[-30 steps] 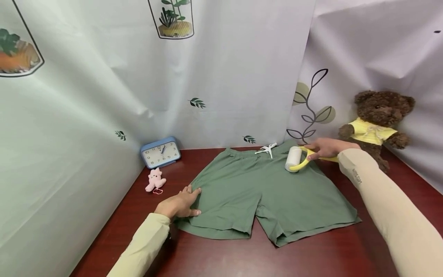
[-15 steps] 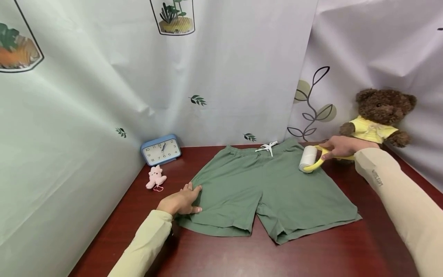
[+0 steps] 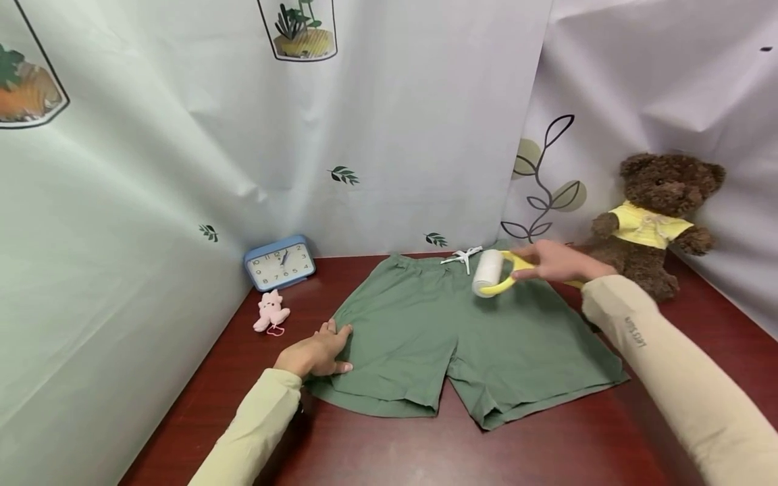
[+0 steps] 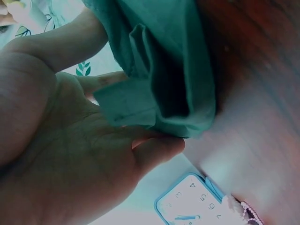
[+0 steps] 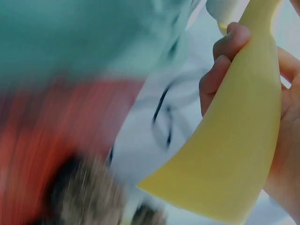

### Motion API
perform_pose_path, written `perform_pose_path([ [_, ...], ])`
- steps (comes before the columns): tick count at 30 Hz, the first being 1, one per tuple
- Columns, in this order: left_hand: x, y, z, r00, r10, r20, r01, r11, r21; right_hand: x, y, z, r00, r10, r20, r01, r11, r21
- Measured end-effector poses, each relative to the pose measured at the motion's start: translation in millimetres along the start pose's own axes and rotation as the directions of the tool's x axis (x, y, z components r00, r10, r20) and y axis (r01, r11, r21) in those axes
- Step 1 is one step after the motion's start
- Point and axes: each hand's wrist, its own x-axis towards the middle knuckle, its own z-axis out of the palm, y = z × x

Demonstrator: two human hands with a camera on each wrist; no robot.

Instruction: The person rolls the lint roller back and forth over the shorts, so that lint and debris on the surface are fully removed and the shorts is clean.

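Green drawstring shorts [image 3: 401,324] lie spread on the dark red table, the white drawstring bow [image 3: 463,258] at the far waistband. My left hand [image 3: 316,352] rests on the left side of the shorts, fingers and thumb spread on the cloth. Close up in the left wrist view, folds of the shorts [image 4: 183,93] stand in front of the fingers. My right hand [image 3: 556,260] grips the yellow handle of a lint roller, its white roll [image 3: 488,273] over the upper right of the shorts beside the bow. The right wrist view shows the lint roller's flared handle [image 5: 229,136] against the fingers.
A blue alarm clock [image 3: 280,263] and a small pink plush charm [image 3: 271,312] are at the table's back left. At the back right a brown teddy bear [image 3: 656,223] in a yellow top sits behind my right arm. Pale printed cloth [image 3: 389,121] hangs behind the table.
The lint roller first went right toward the shorts' right side, then came back left near the drawstring bow. My left hand has stayed in place on the shorts.
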Motion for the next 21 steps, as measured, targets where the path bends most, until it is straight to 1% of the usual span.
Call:
perform_pose_path([
  [3, 0.3, -0.7, 1.0, 1.000, 0.000, -0.004, 0.000, 1.000, -0.004, 20.7, -27, 21, 0.998, -0.068, -0.010, 0.068, 0.997, 0.039],
  [5, -0.3, -1.1, 1.6, 1.000, -0.002, -0.009, 0.002, 1.000, -0.005, 35.2, -46, 36, 0.992, -0.123, -0.022, 0.123, 0.991, 0.044],
  [6, -1.1, -1.1, 1.7, 1.000, -0.004, -0.013, 0.004, 1.000, -0.008, 42.7, -57, 44, 0.986, -0.165, -0.039, 0.166, 0.986, 0.030],
  [8, -2.0, -0.7, 2.6, 1.000, -0.005, -0.015, 0.005, 1.000, -0.017, 56.6, -78, 59, 0.973, -0.222, -0.055, 0.223, 0.975, 0.016],
  [10, -2.8, -0.9, 2.9, 1.000, -0.009, -0.014, 0.009, 1.000, -0.024, 70.0, -99, 74, 0.962, -0.265, -0.062, 0.266, 0.964, 0.012],
  [12, -2.9, -1.5, 3.0, 1.000, -0.013, -0.012, 0.013, 0.999, -0.031, 82.8, -119, 87, 0.955, -0.291, -0.052, 0.292, 0.956, 0.014],
  [14, -1.9, -2.0, 2.9, 1.000, -0.018, -0.010, 0.017, 0.999, -0.030, 94.1, -136, 97, 0.956, -0.292, -0.021, 0.292, 0.956, 0.026],
  [17, -1.0, -0.7, 2.2, 1.000, -0.017, -0.014, 0.016, 1.000, -0.010, 108.5, -152, 108, 0.960, -0.279, 0.024, 0.278, 0.960, 0.022],
  [21, -1.0, 2.3, 1.0, 1.000, -0.011, -0.021, 0.011, 1.000, 0.001, 120.0, -160, 113, 0.970, -0.239, 0.043, 0.239, 0.971, 0.014],
])
